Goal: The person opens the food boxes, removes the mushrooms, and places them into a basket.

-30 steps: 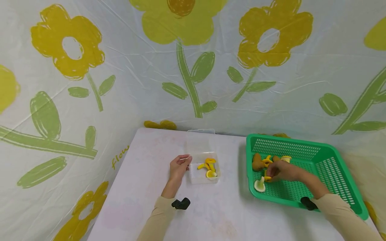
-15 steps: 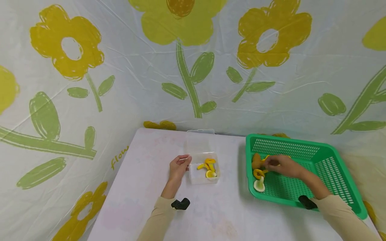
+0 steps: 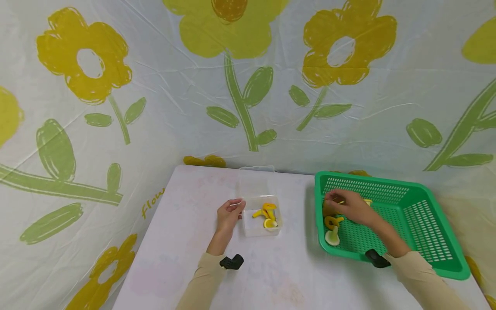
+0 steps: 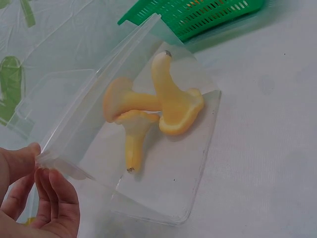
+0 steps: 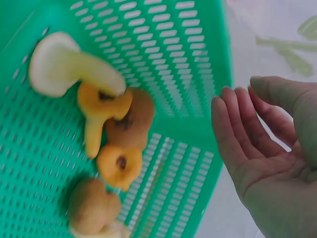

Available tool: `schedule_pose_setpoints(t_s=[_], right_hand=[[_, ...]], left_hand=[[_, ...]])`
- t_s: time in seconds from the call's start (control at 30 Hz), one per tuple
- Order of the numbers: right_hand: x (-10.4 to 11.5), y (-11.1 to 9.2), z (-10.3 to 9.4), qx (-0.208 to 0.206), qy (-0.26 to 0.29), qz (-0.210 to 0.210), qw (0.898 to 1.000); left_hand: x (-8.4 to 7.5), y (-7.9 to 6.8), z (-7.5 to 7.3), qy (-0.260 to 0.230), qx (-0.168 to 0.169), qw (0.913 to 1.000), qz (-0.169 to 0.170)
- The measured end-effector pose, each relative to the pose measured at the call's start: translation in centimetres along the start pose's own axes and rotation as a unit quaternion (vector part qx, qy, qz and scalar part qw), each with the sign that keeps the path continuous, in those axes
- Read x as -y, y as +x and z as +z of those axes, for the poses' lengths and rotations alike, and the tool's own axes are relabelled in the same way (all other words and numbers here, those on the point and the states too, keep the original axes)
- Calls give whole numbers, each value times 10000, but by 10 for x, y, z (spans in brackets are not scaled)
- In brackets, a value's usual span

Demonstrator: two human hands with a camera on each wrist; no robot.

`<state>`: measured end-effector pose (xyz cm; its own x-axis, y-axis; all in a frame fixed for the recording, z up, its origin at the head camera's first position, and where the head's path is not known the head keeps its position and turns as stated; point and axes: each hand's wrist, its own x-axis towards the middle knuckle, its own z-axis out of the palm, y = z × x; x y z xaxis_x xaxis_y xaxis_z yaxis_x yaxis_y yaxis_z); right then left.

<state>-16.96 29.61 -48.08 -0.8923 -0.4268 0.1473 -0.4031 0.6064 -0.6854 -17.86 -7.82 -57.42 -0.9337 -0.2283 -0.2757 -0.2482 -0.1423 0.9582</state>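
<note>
My left hand (image 3: 229, 215) pinches the left rim of a clear plastic box (image 3: 260, 233) standing on the table. Three yellow mushrooms (image 4: 178, 111) lie in the box, two with their stems crossing close together. Above the left end of a green basket (image 3: 435, 215), my right hand (image 3: 350, 206) has loosely bent fingers and nothing between them. Below it in the basket are a pale mushroom (image 5: 52, 64), two yellow mushrooms (image 5: 94, 131) and brown mushrooms (image 5: 91, 203). The right hand partly hides these in the head view.
The box's clear lid (image 3: 253, 183) is folded back behind it on the white table (image 3: 271, 275). A flower-printed cloth (image 3: 186, 86) hangs behind and to the left. Black cameras sit on both wrists.
My right hand has moved up and left from among the mushrooms toward the basket's back left. The yellow mushroom it touched now lies farther left, behind the pale one. My left hand keeps still.
</note>
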Motion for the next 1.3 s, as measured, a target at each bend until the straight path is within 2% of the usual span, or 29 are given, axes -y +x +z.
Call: schedule_pose_setpoints(t_s=[0.1, 0.3, 0.6, 0.83, 1.0, 1.17, 1.3], right_hand=[[7, 5, 7, -70, 75, -18, 9999], [17, 17, 19, 38, 287, -39, 9996], [29, 34, 43, 36, 181, -75, 9998], [39, 49, 65, 341, 177, 66, 9992], [48, 59, 83, 610, 77, -197, 9979], [55, 66, 99, 1003, 210, -374, 9940], [62, 72, 109, 1189, -29, -523, 9915]], left_hand=[[0, 0, 0, -43, 3, 10000, -32], [1, 1, -1, -157, 25, 9999, -45], [2, 2, -1, -157, 41, 9998, -83], [2, 2, -1, -145, 44, 9998, -135], [1, 2, -1, -144, 56, 9997, -209], [-2, 2, -1, -45, 75, 9996, -259], [-2, 2, -2, -29, 80, 9997, -220]])
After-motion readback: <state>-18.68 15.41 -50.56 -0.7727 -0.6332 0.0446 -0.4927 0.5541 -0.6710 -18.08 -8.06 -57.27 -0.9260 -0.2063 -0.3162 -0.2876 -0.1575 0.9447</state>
